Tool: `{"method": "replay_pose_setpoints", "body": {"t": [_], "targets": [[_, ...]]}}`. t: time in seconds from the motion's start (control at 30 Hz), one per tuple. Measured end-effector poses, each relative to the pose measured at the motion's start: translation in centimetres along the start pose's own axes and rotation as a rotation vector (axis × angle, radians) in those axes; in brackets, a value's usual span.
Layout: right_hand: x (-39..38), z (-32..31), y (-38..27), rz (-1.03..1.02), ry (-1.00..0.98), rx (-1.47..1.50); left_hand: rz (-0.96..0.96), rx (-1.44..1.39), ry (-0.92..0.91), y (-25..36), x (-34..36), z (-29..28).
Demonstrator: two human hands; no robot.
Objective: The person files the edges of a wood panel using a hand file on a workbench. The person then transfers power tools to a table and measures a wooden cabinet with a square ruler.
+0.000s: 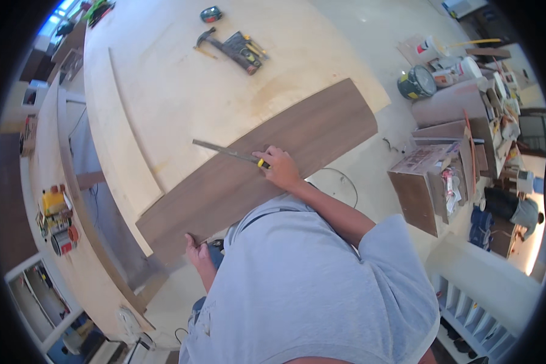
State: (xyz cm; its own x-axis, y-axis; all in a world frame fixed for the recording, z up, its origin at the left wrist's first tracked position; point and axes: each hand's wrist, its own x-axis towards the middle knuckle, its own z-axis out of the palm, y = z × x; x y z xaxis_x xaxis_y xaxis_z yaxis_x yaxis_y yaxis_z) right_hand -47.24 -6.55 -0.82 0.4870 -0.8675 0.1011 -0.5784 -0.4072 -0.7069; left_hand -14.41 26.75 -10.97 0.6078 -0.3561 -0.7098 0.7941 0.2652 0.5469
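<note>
A long dark-brown wood-grain board [255, 164] lies slantwise across the near edge of a pale worktable [164, 85]. In my right hand [280, 168], above the board's middle, is a flat metal file [221, 148] with a yellow-and-black handle. Its blade points left and reaches past the board's far edge. My left hand [199, 252] grips the board's near edge toward its left end; the fingers underneath are hidden.
A hammer [215, 43], a dark tool pouch [242, 51] and a tape measure [211, 14] lie farther back on the table. Paint buckets [417, 82] and cardboard boxes [415, 191] crowd the right side. Cans [64, 241] stand on a left bench. Another person [525, 215] is far right.
</note>
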Motion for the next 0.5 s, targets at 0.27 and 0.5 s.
{"method": "replay_pose_setpoints", "body": {"t": [0.27, 0.5], "targets": [[0.0, 0.7, -1.1, 0.015, -0.093, 0.004, 0.018, -0.140, 0.120, 1.0, -0.1, -0.5], [0.4, 0.3, -0.3, -0.062, -0.086, 0.035, 0.019, -0.103, 0.073, -0.5, -0.7, 0.1]]}}
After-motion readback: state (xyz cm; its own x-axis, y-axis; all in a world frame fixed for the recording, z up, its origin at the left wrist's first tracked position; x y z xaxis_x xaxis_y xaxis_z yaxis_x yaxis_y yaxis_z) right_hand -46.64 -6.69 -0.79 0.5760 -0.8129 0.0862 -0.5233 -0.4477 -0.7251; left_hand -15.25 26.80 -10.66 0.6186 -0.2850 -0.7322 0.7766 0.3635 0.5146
